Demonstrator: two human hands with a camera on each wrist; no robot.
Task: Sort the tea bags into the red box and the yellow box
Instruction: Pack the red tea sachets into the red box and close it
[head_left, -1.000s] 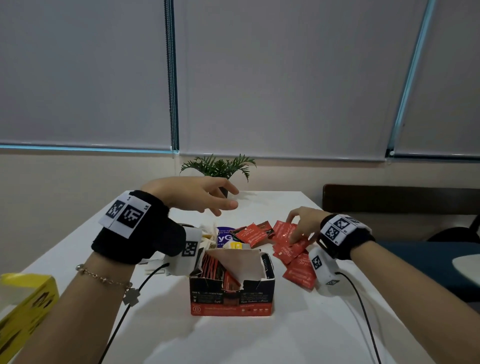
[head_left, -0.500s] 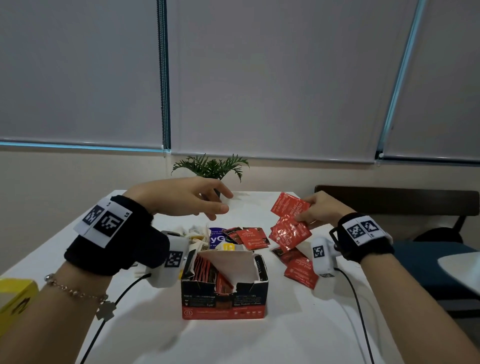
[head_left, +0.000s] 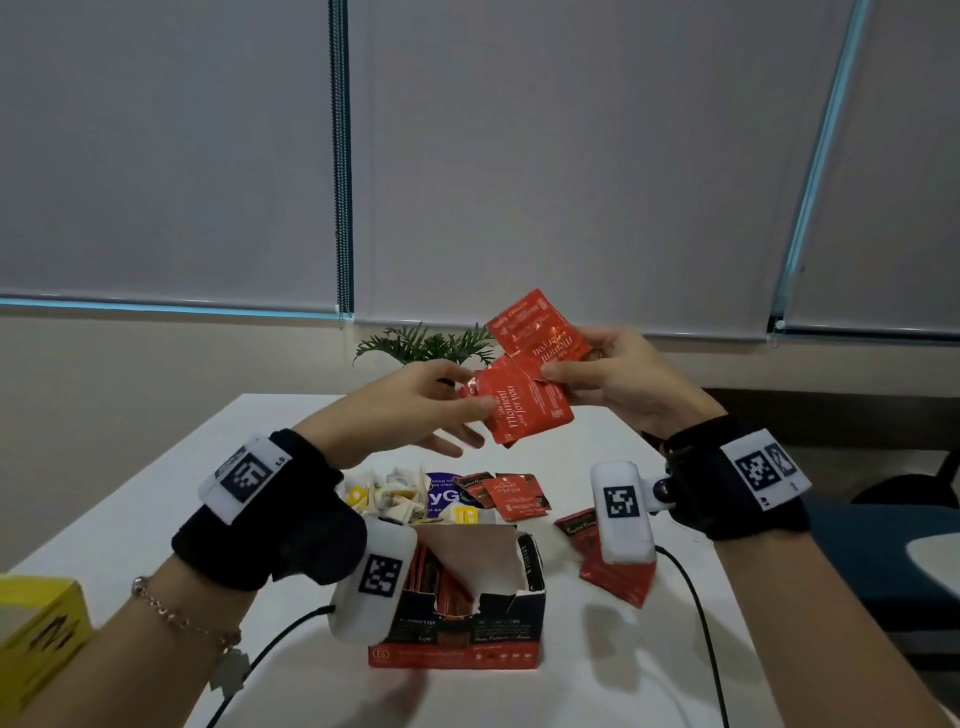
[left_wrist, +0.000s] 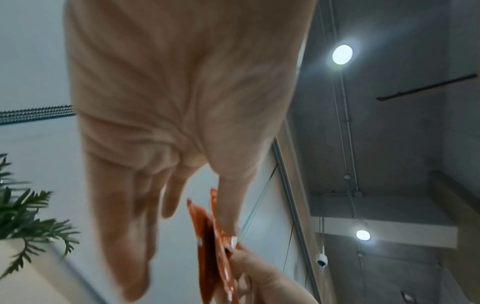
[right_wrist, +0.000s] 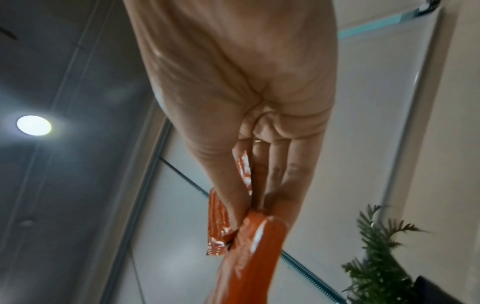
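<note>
Both hands (head_left: 410, 410) (head_left: 618, 379) raised over table, pinching red tea bags (head_left: 530, 379).

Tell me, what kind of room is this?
Probably an office or meeting room: a plain white table, pulled-down roller blinds across the windows, a small potted plant, and a bare concrete ceiling with round lights.

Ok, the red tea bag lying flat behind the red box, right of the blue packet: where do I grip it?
That red tea bag lies flat on the table, overlapping a darker sachet on its left. Its near and right edges look free, so come from above right and pinch the near-right corner, lifting that thin edge first.
</note>
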